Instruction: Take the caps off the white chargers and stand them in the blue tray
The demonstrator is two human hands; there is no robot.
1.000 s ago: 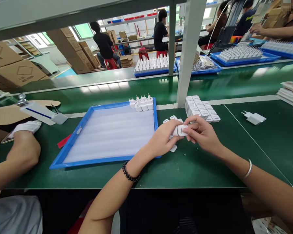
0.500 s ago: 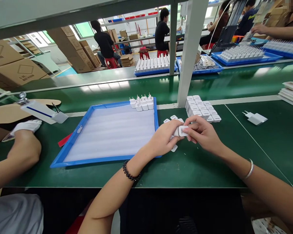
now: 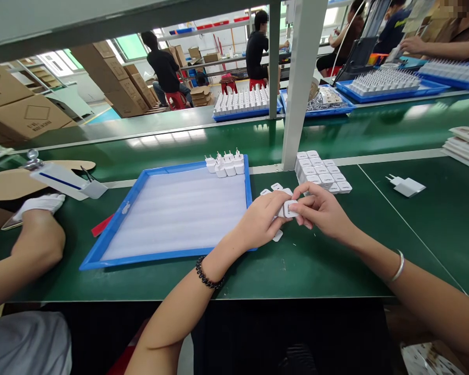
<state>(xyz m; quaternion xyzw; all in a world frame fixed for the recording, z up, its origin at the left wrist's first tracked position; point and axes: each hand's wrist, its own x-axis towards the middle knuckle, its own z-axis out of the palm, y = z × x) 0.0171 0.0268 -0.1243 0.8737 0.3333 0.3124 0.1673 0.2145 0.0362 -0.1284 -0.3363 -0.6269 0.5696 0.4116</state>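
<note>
A white piece with a dark marking on its face is held between my two hands, above the green table. My left hand is closed around its left side. The fingertips of my right hand pinch it from the right, the thumb on its face. Small white square pieces lie loose under and around my left hand, partly hidden by it. Just behind my right hand stand stacks of white square pieces with dark print. To the left, a blue-rimmed tray holds several white plugs at its back right corner.
A white plug lies on the right of the table. A grey post rises behind the stacks. At the left are another person's gloved hand and a white holder. Trays of plugs stand farther back.
The view has shifted slightly. Between my fingers, the white piece now shows its face more squarely, with my right thumb farther onto it.
</note>
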